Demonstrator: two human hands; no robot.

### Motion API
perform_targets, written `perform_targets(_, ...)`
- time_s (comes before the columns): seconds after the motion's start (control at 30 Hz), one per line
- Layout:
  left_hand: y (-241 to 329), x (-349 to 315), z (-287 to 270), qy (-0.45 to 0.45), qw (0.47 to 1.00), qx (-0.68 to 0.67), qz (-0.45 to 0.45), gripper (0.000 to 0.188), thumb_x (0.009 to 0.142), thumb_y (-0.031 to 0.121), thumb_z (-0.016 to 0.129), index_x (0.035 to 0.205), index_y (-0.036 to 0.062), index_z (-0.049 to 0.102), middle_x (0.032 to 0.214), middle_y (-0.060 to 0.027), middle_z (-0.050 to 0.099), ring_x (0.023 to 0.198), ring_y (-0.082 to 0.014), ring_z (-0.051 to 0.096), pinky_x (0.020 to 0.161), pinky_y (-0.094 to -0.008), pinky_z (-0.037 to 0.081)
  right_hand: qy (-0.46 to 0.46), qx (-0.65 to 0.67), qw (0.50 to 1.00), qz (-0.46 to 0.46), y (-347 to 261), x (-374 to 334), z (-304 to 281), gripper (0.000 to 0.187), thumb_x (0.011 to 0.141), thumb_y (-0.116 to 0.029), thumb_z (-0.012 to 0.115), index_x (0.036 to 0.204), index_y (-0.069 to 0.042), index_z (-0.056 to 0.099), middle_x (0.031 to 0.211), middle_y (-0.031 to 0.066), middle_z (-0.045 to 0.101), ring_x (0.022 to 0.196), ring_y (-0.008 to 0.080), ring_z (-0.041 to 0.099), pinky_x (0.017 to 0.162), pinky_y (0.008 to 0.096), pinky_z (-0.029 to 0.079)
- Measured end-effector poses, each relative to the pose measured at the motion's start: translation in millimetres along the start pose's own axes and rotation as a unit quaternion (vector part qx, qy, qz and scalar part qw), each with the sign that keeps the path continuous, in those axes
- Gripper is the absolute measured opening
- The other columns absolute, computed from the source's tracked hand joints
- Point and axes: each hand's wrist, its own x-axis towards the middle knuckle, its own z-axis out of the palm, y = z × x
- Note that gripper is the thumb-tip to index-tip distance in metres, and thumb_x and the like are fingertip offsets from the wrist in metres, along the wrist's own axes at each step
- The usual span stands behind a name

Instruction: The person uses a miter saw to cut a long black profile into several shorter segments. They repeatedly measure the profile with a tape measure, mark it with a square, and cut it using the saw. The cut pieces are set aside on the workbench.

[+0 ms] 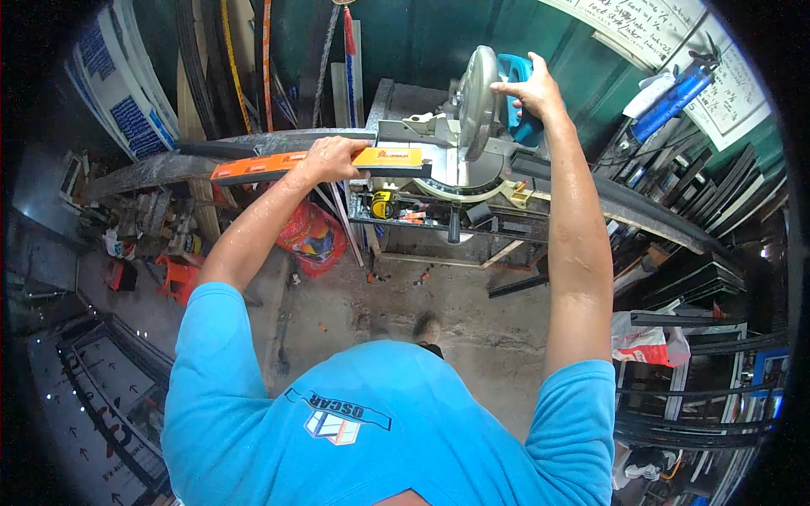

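Note:
My left hand (335, 158) is closed over a long dark metal profile (253, 169) wrapped in orange and yellow film. The profile lies along the saw's bench, its right end near the saw table. My right hand (537, 93) grips the teal handle (521, 125) of a miter saw (479, 101), its thumb stretched toward the round blade guard. Some of its fingers are hidden behind the handle. The saw head is raised above the turntable (477, 173), and a dark knob (454, 226) juts from the front.
A yellow tape measure (384, 205) sits on a shelf below the saw. Beneath the bench on the left stands a red bag (314, 238), near an orange-red plastic stool (177, 277). Long profiles lean against the green wall, and more fill racks (700, 287) at right.

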Motion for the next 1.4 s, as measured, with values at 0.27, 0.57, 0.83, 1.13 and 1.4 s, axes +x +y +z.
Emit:
perform_targets(0.27, 5, -8, 17, -0.007, 0.999, -0.045, -0.008, 0.067, 0.073, 0.05, 0.08, 0.13, 0.0165, 0.068, 0.102, -0.0154, 0.075, 0.096, -0.0361, 0.071, 0.084, -0.0465, 0.054, 0.009, -0.012, 1.0, -0.017, -1, 10, 0, 0.124, 0.057, -0.041, 0.098, 0.156, -0.004, 0.032, 0.107, 0.021, 0.072, 0.061, 0.0158, 0.067, 0.06, 0.0325, 0.059)
perform_targets(0.57, 6, -28, 16, 0.161, 0.934, -0.315, -0.045, 0.06, 0.09, 0.051, 0.07, 0.127, 0.0041, 0.068, 0.107, -0.009, 0.075, 0.098, -0.0211, 0.069, 0.087, -0.0344, 0.052, 0.198, -0.201, 0.948, -0.151, 0, 8, 1, 0.098, 0.073, -0.043, 0.086, 0.15, -0.003, 0.041, 0.134, 0.03, 0.057, 0.122, 0.0401, 0.057, 0.104, 0.0488, 0.047)
perform_targets(0.83, -40, -81, 53, 0.362, 0.415, -0.809, -0.205, 0.074, 0.098, 0.073, 0.043, 0.119, 0.0038, 0.059, 0.106, -0.0146, 0.065, 0.094, -0.0307, 0.065, 0.094, -0.0486, 0.054, 0.223, -0.142, 0.921, -0.285, -12, -153, 17, 0.054, 0.087, -0.024, 0.078, 0.133, 0.0, 0.06, 0.143, 0.0264, 0.051, 0.133, 0.043, 0.049, 0.112, 0.0486, 0.039)
perform_targets(1.13, -31, -112, 143, 0.446, 0.154, -0.813, -0.341, 0.088, 0.098, 0.078, 0.018, 0.117, 0.0024, 0.058, 0.115, -0.0212, 0.065, 0.11, -0.0479, 0.064, 0.1, -0.0648, 0.052, -0.096, 0.177, 0.98, -0.005, 15, -382, 75, 0.024, 0.088, -0.012, 0.077, 0.107, 0.0, 0.07, 0.099, 0.0119, 0.071, 0.097, 0.0211, 0.066, 0.085, 0.0308, 0.054)
perform_targets(1.4, 12, -130, 222, 0.308, 0.136, -0.857, -0.391, 0.093, 0.097, 0.08, 0.019, 0.141, 0.0037, 0.046, 0.128, -0.025, 0.062, 0.114, -0.0458, 0.062, 0.101, -0.0629, 0.05, -0.038, 0.568, 0.773, 0.282, 33, -351, 166, 0.066, 0.093, -0.032, 0.077, 0.142, -0.001, 0.046, 0.131, 0.0135, 0.061, 0.12, 0.024, 0.061, 0.094, 0.0405, 0.056)
